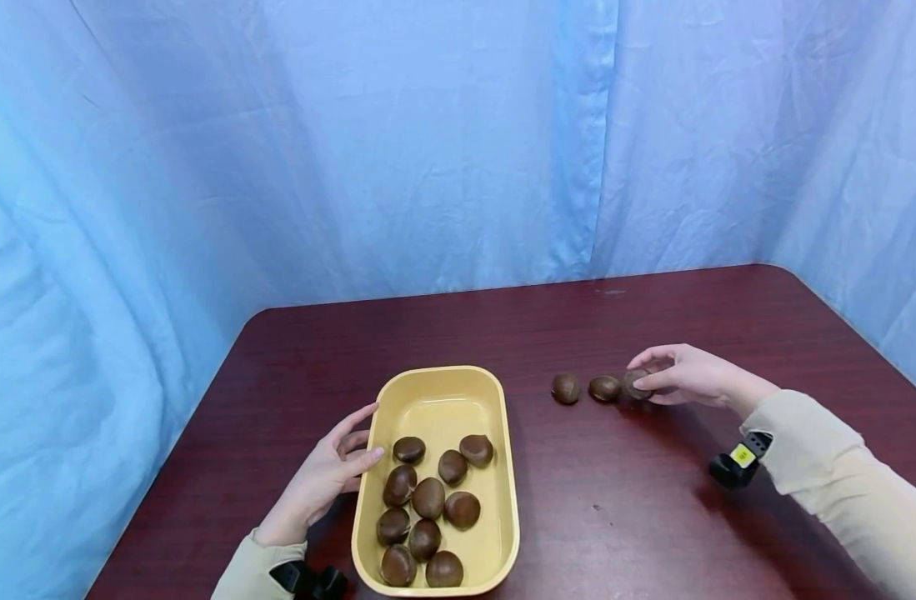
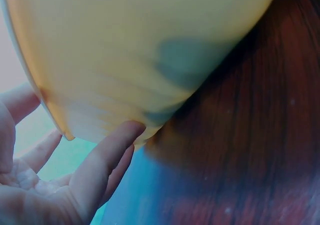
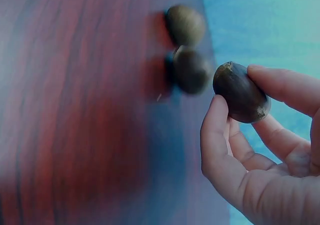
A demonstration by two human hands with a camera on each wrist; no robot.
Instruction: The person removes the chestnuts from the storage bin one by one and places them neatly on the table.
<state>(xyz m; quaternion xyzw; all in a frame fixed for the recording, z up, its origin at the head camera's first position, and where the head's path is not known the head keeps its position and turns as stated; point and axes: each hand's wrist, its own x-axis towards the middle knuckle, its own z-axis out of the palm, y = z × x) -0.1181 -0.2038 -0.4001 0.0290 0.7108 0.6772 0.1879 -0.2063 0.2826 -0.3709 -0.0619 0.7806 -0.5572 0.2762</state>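
My right hand (image 1: 683,377) pinches a brown chestnut (image 3: 241,92) between thumb and fingertips at the right of the table. Just left of it in the head view, two more chestnuts lie in a row: one chestnut (image 1: 604,388) close by the held one, another chestnut (image 1: 566,388) farther left. A yellow rectangular tray (image 1: 512,500) stands near the table's front, with several chestnuts (image 1: 428,498) gathered mostly in its nearer part. My left hand (image 1: 328,467) holds the tray's left side, thumb over the rim, with a finger (image 2: 112,147) against the outer wall.
The dark red wooden table (image 1: 615,508) has rounded far corners. Light blue curtains (image 1: 442,150) hang behind it and along both sides. A small black device (image 1: 735,468) with a yellow label is worn at the right wrist, and another black device (image 1: 307,579) at the left.
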